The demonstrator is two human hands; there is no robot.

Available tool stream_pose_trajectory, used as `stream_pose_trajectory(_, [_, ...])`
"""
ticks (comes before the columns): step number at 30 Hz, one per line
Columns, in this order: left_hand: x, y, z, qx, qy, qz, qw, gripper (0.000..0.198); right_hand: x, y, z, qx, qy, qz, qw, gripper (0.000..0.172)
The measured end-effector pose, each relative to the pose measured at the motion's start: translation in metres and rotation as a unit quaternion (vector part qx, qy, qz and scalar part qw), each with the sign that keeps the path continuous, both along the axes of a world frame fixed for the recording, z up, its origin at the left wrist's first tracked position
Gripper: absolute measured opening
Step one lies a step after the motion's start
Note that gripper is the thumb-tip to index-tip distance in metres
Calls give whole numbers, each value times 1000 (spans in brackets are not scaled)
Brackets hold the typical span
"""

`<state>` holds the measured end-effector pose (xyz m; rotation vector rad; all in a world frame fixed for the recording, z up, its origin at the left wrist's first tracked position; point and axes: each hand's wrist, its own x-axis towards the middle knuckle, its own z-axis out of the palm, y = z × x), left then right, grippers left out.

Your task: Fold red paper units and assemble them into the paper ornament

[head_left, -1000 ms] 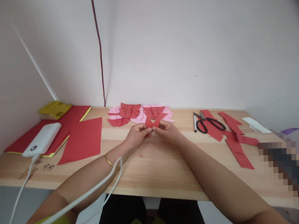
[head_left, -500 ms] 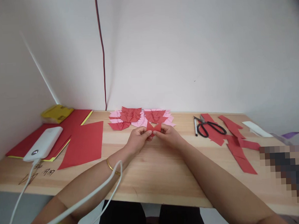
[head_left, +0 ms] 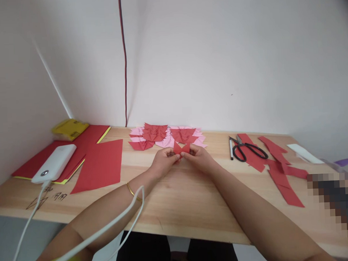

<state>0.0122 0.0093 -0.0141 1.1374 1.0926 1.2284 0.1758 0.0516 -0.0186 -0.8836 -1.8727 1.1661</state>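
A small folded red paper piece with a notch in its top edge is pinched between both my hands above the wooden table. My left hand grips its left side with thumb and fingers closed. My right hand grips its right side the same way. A gold bangle circles my left wrist. Just beyond my hands lies a pile of folded red and pink paper pieces by the wall.
Red paper sheets and a white power bank with white cable lie at left, a yellow packet behind. At right are black scissors, a pen and red paper strips. A red cord hangs down the wall.
My hands stay pinched on the red piece, working it slightly. The camera has shifted a little, so everything sits slightly further right in view.
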Motion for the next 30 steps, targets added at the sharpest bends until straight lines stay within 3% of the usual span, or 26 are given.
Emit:
stream_pose_trajectory(8, [1,-2,-1,-3,-16,2,1000,20,0,-2,-2,-18,30,41,999,19])
stream_pose_trajectory(20, [0,-1,0,-22,-16,5,1000,20,-2,-4,3,-28,19,30,999,18])
stream_pose_trajectory(30, [0,-2,1,-29,-1,11,1000,16,-2,-1,-3,-33,30,38,998,18])
